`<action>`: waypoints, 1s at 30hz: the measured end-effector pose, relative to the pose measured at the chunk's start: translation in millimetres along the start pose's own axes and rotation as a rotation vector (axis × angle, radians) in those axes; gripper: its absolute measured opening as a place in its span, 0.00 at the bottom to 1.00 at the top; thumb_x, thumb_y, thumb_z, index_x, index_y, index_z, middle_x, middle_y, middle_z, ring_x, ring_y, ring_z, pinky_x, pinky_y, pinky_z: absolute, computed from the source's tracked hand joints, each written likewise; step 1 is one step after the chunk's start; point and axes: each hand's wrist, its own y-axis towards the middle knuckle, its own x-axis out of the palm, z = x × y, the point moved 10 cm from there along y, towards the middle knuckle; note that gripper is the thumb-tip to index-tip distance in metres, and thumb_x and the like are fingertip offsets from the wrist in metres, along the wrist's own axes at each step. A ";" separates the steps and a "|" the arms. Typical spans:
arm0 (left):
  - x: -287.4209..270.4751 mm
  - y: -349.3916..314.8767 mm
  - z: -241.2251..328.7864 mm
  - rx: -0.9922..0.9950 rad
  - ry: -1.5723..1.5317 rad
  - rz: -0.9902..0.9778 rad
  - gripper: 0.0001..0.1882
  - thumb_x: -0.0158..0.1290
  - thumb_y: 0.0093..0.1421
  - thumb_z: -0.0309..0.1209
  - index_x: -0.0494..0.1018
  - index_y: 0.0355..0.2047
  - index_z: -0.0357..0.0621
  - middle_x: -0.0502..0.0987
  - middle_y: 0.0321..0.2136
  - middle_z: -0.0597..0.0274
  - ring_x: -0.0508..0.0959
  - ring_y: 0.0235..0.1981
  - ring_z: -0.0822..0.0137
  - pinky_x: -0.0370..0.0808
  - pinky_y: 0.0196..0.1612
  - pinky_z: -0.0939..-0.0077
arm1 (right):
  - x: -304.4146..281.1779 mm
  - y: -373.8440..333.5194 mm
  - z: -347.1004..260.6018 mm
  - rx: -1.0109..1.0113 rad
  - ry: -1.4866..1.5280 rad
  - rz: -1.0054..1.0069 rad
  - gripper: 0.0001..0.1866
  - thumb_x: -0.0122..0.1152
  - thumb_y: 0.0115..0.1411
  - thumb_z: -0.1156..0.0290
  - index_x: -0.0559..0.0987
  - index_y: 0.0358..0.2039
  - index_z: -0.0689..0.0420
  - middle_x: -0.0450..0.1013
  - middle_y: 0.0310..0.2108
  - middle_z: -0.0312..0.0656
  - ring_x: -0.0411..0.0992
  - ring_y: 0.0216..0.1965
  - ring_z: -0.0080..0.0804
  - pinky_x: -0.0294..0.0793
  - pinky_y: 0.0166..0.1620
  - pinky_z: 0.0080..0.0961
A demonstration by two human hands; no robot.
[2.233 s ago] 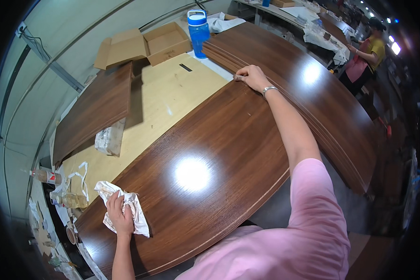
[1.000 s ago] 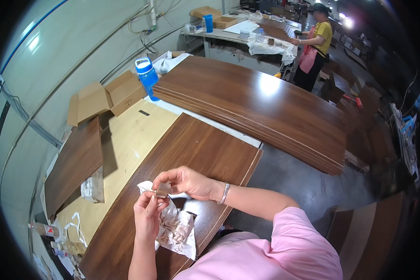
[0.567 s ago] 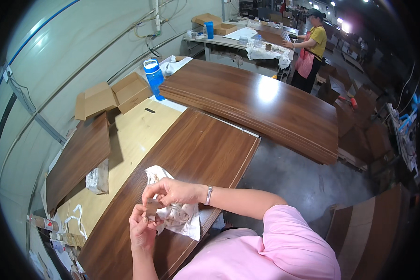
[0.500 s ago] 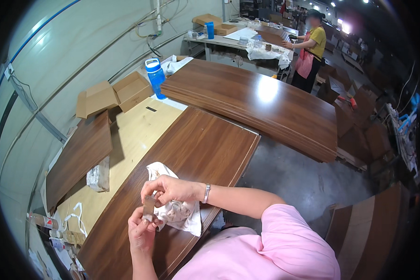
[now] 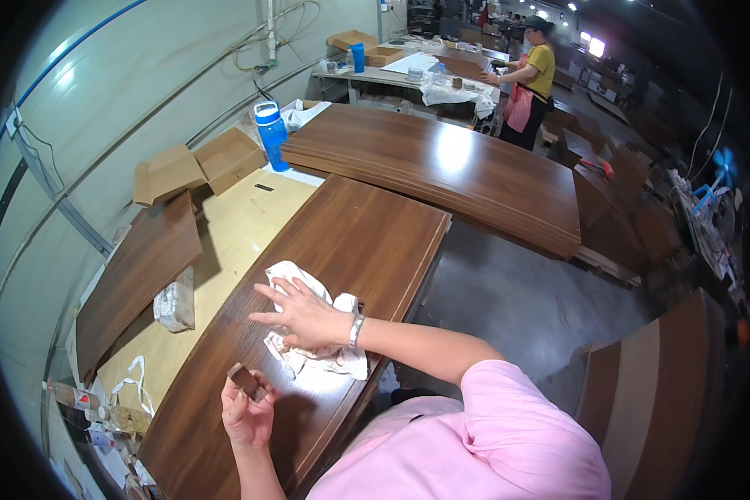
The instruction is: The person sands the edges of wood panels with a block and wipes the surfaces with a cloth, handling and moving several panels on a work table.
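A small brown rectangular block (image 5: 243,381) is pinched in the fingers of my left hand (image 5: 246,417), held above the near part of a dark brown wooden panel (image 5: 367,237). My right hand (image 5: 310,320), a metal band at its wrist, is spread over a crumpled, stained white cloth (image 5: 342,363) lying on that panel. Its fingers are apart and extend past the cloth's left side; whether the palm presses the cloth cannot be made out.
Beyond lies a stack of brown panels (image 5: 425,158), with a blue bottle (image 5: 272,137) at its left end. Leftward are an open cardboard box (image 5: 229,160), a tilted panel (image 5: 142,283) and a white wrapped block (image 5: 175,302). A person (image 5: 540,71) works at a far table.
My right hand has left the brown block, moved up and right, and spread out over the cloth. My left hand keeps the block, slightly lower and turned. The view has shifted a little.
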 end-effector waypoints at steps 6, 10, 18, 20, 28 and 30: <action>-0.8 5.2 -9.8 -0.043 0.019 0.052 0.29 0.61 0.58 0.31 0.64 0.59 0.47 0.76 0.41 0.56 0.78 0.38 0.62 0.81 0.41 0.63 | 34.1 -13.8 29.7 0.162 -0.003 -0.257 0.36 0.66 0.54 0.47 0.72 0.61 0.46 0.62 0.62 0.52 0.55 0.67 0.52 0.55 0.66 0.50; -9.3 10.2 -1.5 0.001 0.015 0.089 0.25 0.56 0.64 0.33 0.64 0.61 0.50 0.77 0.40 0.58 0.78 0.37 0.63 0.79 0.44 0.62 | 20.0 -25.8 25.8 0.094 0.036 -0.241 0.39 0.66 0.51 0.41 0.74 0.60 0.49 0.67 0.56 0.50 0.60 0.62 0.51 0.58 0.62 0.51; 36.2 94.0 -23.0 0.029 0.154 0.166 0.17 0.56 0.64 0.29 0.69 0.52 0.46 0.77 0.40 0.61 0.79 0.39 0.68 0.81 0.41 0.67 | -41.0 -69.3 127.4 0.245 0.237 0.063 0.20 0.61 0.48 0.77 0.77 0.45 0.58 0.72 0.44 0.49 0.73 0.47 0.51 0.74 0.48 0.39; 60.8 132.7 -39.0 0.019 0.275 0.159 0.17 0.56 0.64 0.28 0.69 0.52 0.45 0.77 0.40 0.62 0.78 0.39 0.70 0.80 0.41 0.69 | -79.9 -98.4 178.3 0.390 0.328 0.314 0.22 0.59 0.48 0.79 0.77 0.47 0.59 0.74 0.42 0.50 0.74 0.44 0.52 0.75 0.46 0.38; 150.4 307.5 -154.4 0.272 1.314 -0.115 0.16 0.59 0.59 0.24 0.77 0.48 0.40 0.79 0.37 0.58 0.79 0.37 0.62 0.76 0.42 0.68 | -157.7 -255.3 241.2 0.713 0.258 0.165 0.17 0.60 0.49 0.78 0.80 0.42 0.57 0.76 0.37 0.47 0.75 0.39 0.53 0.76 0.42 0.42; 198.4 311.6 -201.6 0.443 1.576 -0.349 0.19 0.59 0.56 0.21 0.78 0.49 0.43 0.79 0.38 0.55 0.78 0.39 0.57 0.75 0.45 0.66 | -143.6 -294.4 256.6 0.772 0.289 0.113 0.16 0.59 0.49 0.78 0.80 0.41 0.57 0.76 0.37 0.48 0.75 0.38 0.53 0.76 0.42 0.42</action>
